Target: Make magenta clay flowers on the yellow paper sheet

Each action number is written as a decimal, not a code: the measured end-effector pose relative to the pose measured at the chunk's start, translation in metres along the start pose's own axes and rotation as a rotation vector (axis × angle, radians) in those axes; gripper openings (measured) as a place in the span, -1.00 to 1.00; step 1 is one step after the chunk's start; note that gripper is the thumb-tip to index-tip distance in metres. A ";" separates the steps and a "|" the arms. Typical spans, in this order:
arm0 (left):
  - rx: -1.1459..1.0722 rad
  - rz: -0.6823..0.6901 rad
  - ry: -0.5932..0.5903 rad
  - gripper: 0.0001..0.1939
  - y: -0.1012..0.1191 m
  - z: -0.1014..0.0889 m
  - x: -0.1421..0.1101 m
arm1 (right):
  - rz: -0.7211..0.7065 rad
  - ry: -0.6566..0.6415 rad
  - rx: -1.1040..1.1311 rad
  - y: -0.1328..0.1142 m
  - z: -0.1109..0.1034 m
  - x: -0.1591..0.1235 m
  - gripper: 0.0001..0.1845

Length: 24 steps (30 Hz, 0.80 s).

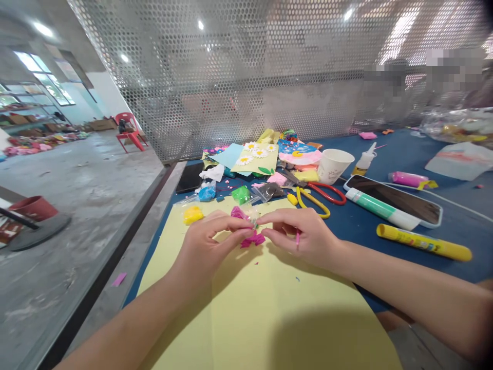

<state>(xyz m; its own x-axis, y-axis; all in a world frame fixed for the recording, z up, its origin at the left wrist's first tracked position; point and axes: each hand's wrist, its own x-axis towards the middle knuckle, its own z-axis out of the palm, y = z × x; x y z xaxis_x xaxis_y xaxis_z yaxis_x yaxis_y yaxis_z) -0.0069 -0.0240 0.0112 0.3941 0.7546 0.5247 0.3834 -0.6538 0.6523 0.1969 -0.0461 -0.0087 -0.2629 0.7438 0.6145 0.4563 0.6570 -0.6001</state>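
Over the yellow paper sheet (246, 303), my left hand (210, 239) pinches a crumpled magenta piece (252, 239) between thumb and forefinger. Whether it is paper or clay I cannot tell; a clear plastic bit shows beside it. My right hand (304, 231) reaches in from the other side, its thumb and forefinger curved at the magenta piece. A thin pink stick (298, 238) is tucked under that hand's curled fingers. Beyond the hands lie a yellow clay lump (193, 215), a bagged blue lump (207, 192) and a green lump (241, 195).
Red-and-yellow-handled scissors (327, 192), a white paper cup (335, 165), a phone (400, 198) with a glue stick (381, 208) on it, and a yellow tube (423, 242) are at the right. A daisy-decorated card (256, 158) lies at the back, before a perforated metal screen (231, 77).
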 end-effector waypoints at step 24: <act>-0.435 -0.371 -0.300 -0.84 0.003 0.005 0.001 | -0.167 0.037 0.015 0.005 0.002 0.000 -0.86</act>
<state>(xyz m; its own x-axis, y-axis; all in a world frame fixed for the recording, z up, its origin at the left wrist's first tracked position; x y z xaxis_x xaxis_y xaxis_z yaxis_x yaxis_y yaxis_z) -0.0010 -0.0260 0.0111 0.5412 0.8364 0.0867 0.1903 -0.2222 0.9562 0.1976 -0.0424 -0.0122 -0.3025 0.6189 0.7249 0.3958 0.7734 -0.4952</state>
